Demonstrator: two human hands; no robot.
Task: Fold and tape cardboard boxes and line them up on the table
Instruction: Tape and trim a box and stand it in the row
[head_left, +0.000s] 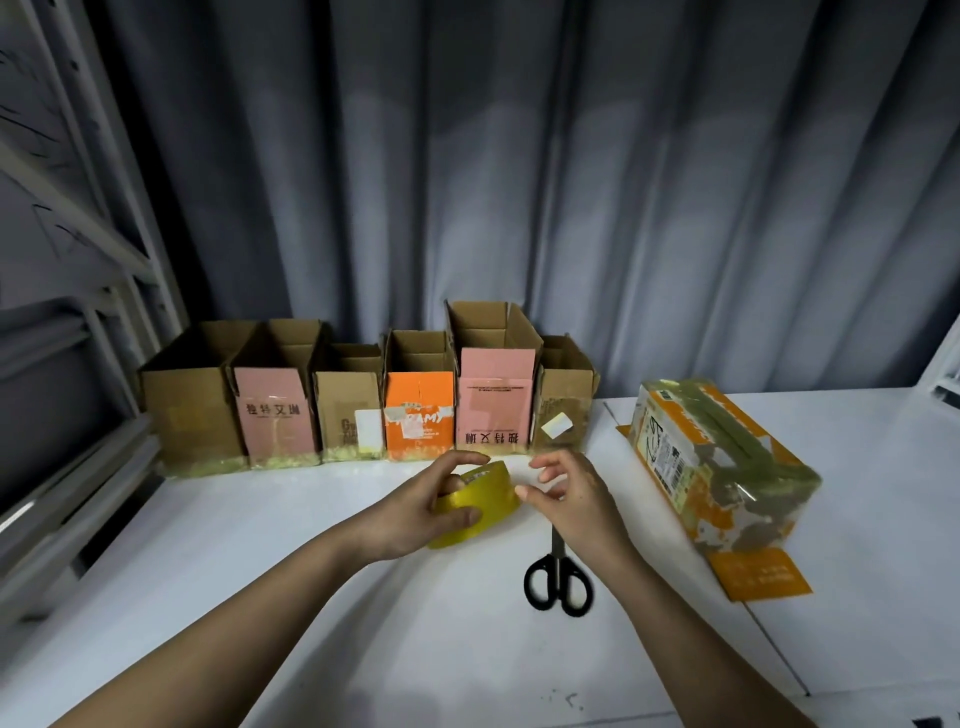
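In the middle of the frame our left hand gripped the tape roll, fingers curled over its top and thumb pressed on its near face, holding it just above the white table. Our right hand sat just right of the roll, thumb and forefinger pinched together at its edge, perhaps on the tape's loose end, though the film was too clear for us to tell; the other fingers were spread loose. Black scissors lay on the table below that hand, blades hidden under the wrist. Six open boxes stood side by side along the curtain at centre left. At the right of the frame an orange box lay on its side, heavily taped, one flap flat on the table.
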